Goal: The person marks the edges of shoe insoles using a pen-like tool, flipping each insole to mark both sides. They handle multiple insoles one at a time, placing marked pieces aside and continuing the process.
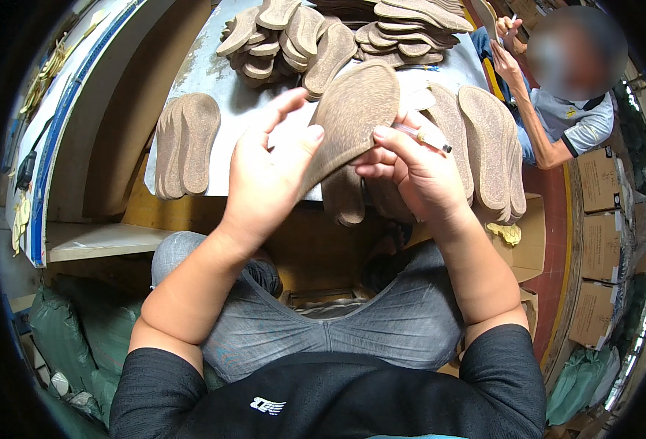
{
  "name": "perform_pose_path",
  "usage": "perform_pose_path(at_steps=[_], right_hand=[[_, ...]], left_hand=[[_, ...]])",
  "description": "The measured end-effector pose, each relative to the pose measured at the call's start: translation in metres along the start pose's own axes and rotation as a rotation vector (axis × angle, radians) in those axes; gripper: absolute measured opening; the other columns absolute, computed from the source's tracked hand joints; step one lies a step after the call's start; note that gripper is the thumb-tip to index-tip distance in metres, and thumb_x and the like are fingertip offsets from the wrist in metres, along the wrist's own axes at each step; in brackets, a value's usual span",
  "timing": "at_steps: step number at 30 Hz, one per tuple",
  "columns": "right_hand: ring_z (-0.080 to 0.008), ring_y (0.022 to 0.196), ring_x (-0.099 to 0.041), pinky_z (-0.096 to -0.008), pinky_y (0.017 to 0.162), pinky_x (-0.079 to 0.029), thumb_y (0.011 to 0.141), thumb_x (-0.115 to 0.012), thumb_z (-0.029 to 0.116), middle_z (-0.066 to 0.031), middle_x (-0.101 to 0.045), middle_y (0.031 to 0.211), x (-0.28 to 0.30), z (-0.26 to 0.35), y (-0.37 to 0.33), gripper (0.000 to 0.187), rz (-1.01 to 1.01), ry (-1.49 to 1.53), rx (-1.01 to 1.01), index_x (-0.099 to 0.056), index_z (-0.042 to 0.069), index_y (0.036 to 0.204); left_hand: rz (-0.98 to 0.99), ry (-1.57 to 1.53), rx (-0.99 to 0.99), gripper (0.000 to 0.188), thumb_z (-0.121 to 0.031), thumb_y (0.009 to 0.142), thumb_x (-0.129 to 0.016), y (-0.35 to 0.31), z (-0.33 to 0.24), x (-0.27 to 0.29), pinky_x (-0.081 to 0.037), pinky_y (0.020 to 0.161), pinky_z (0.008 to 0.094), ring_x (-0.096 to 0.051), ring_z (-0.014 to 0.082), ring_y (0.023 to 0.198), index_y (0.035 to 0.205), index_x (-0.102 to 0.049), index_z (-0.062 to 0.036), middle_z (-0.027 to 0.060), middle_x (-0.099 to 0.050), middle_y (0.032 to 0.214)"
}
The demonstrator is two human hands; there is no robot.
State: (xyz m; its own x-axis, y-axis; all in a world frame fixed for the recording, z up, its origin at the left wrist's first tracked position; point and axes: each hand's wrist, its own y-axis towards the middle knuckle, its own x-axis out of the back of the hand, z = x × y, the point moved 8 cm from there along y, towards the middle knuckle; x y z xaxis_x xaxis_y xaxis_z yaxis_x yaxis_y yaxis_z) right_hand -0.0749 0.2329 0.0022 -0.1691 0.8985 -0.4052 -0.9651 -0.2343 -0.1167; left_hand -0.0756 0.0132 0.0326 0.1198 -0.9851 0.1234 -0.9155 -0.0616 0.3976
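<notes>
A brown speckled insole (pixel 356 102) is held up over the table's near edge, tilted, its broad end away from me. My right hand (pixel 418 157) grips its right edge between thumb and fingers. A pen (pixel 422 137) with a clear barrel and dark tip is tucked in that same hand. On the other side, my left hand (pixel 268 164) has its fingers spread, with the thumb beside the insole's left edge; whether the palm touches it I cannot tell. Below the raised insole, more insoles (pixel 348 197) lie at the table edge, partly hidden by it and my right hand.
Stacked insoles (pixel 411 29) cover the far side of the pale table (pixel 224 161). Fanned rows of insoles stand at the left (pixel 200 139) and right (pixel 484 146). A co-worker (pixel 586 124) sits at the far right, hands raised. Cartons (pixel 601 241) line the right; a shelf (pixel 103 241) is left.
</notes>
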Motion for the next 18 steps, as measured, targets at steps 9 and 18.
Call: perform_pose_path(at_steps=[9,18], right_hand=[[-0.034,0.129,-0.075,-0.0496,0.108,-0.065,0.111,-0.067,0.009,-0.0177,-0.075,0.138,0.013,-0.008,0.004,0.036,-0.021,0.458,-0.002,-0.059,0.001,0.146],[-0.0234,0.117,-0.079,-0.0351,0.099,-0.067,0.109,-0.076,0.013,-0.0129,-0.077,0.132,-0.031,-0.006,-0.012,0.043,0.043,0.113,-0.024,-0.063,0.001,0.149]], left_hand=[[0.472,-0.506,0.732,0.029,-0.037,0.113,-0.073,-0.043,0.013,-0.048,-0.056,0.078,0.0289,-0.071,0.0075,0.093,0.117,-0.079,-0.0091,-0.0013,-0.078,0.107],[0.236,-0.953,0.563,0.035,-0.034,0.118,-0.065,-0.018,0.029,-0.033,-0.056,0.106,0.04,-0.073,0.0194,0.118,0.139,-0.072,-0.0058,0.0077,-0.078,0.129]])
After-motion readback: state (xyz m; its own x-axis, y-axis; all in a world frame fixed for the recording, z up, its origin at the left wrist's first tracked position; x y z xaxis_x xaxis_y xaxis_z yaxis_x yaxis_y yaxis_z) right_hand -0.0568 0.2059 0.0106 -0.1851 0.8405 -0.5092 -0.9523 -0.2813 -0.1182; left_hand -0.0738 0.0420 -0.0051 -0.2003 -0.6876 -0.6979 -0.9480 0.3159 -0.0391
